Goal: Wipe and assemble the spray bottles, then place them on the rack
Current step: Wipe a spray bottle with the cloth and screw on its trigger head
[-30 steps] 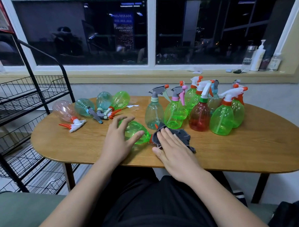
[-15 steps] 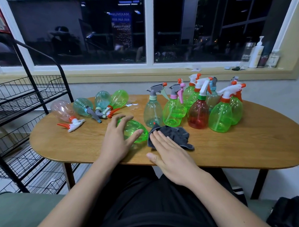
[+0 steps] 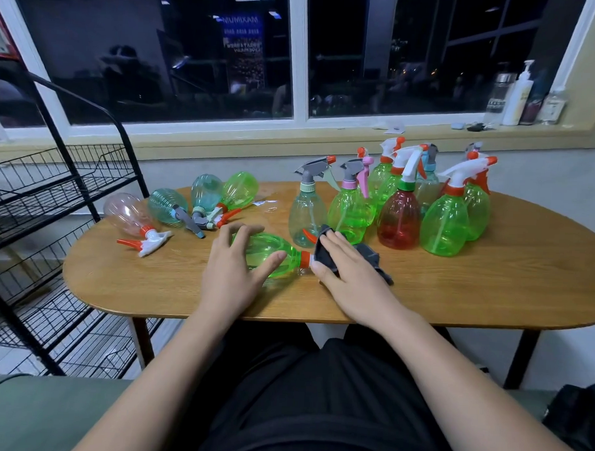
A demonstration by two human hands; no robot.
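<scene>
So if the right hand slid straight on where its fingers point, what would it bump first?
Probably the upright clear plastic spray bottle with a grey trigger, just past the right hand on its dark grey cloth; depth is unclear.

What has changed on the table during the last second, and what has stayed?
The right hand appears to have slid the grey cloth slightly off the neck of the lying green bottle, so its orange collar now shows. The left hand still rests on that bottle, fingers spread. Nothing was gripped or released. The standing bottles did not move.
</scene>
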